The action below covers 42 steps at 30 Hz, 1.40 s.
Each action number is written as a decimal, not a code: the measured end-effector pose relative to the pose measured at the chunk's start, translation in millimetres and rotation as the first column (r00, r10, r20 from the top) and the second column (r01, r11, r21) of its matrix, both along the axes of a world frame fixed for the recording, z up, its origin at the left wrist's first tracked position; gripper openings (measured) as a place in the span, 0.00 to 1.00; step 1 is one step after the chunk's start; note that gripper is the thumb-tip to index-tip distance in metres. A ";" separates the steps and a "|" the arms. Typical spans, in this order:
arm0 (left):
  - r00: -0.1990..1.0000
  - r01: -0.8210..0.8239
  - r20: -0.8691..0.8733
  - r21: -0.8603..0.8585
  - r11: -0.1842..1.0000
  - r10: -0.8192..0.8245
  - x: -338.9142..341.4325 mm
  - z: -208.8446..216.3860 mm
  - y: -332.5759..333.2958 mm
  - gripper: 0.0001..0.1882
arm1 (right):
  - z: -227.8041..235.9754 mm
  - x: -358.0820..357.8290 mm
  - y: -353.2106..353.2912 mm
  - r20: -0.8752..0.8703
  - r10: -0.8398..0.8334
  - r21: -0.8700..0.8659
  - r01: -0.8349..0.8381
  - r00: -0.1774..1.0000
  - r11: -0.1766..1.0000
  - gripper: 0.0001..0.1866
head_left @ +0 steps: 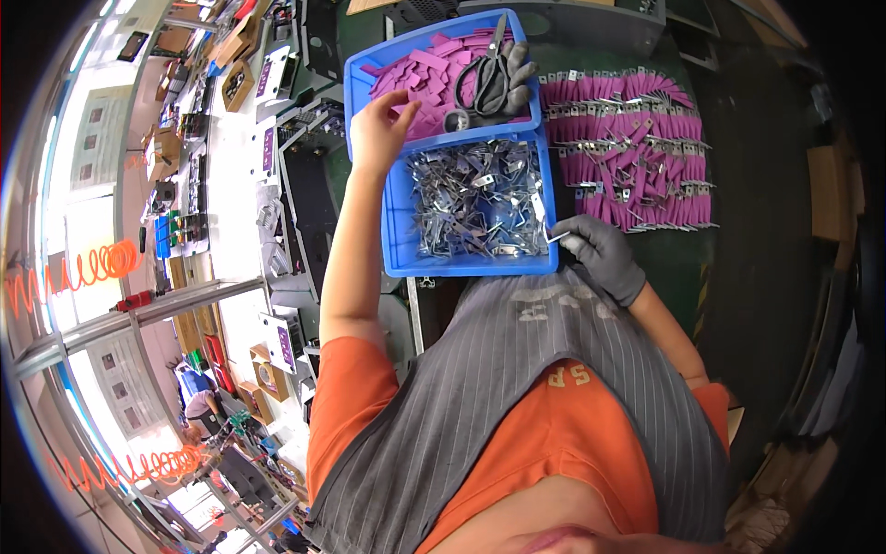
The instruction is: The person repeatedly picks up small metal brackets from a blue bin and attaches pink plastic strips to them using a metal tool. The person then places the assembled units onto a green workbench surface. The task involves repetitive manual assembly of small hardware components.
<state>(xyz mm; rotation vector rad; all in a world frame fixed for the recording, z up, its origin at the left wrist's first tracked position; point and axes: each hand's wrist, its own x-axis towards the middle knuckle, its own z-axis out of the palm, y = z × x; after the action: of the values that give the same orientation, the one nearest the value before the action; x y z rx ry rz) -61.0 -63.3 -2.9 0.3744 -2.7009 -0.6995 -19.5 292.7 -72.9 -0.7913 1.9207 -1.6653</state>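
My bare left hand (378, 132) hovers at the left edge of the upper blue bin (350, 90). Its thumb and forefinger are apart over the pink strips (426, 76), and nothing shows between them. Grey-gloved, my right hand (604, 258) pinches a small bent metal bracket (557, 237) beside the lower right corner of the other blue bin (395, 249). That nearer bin holds a heap of loose metal brackets (475, 208). To the right lie several rows of brackets with pink strips on them (637, 152).
Black-handled scissors (482, 85), a grey glove (520, 78) and a grey tape roll (456, 120) lie on the strips in the upper bin. Dark metal housings (309, 175) stand at the left. A grey metal panel (591, 26) lies beyond the bins.
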 end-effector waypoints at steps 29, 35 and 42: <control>0.946 0.299 0.022 0.329 0.896 -0.323 82.2 -12.6 139.8 0.08 | 86.8 -12.2 21.4 -0.176 0.026 -0.251 -0.071 0.984 0.965 0.10; 0.841 0.497 0.088 0.264 0.827 -0.534 77.7 3.9 141.3 0.13 | 82.2 -24.1 22.3 -0.234 0.146 -0.168 -0.188 0.961 0.968 0.12; 0.680 0.717 0.062 0.147 0.681 -0.730 83.9 0.6 135.9 0.12 | 60.9 -36.7 16.6 0.120 0.255 -0.132 -0.239 0.959 0.962 0.14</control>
<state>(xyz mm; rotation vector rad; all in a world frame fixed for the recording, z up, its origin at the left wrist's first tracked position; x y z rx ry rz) 22.9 72.6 -2.3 -0.7313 -2.8896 -1.0549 -56.3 309.4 -12.0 -0.8988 1.5729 -1.6420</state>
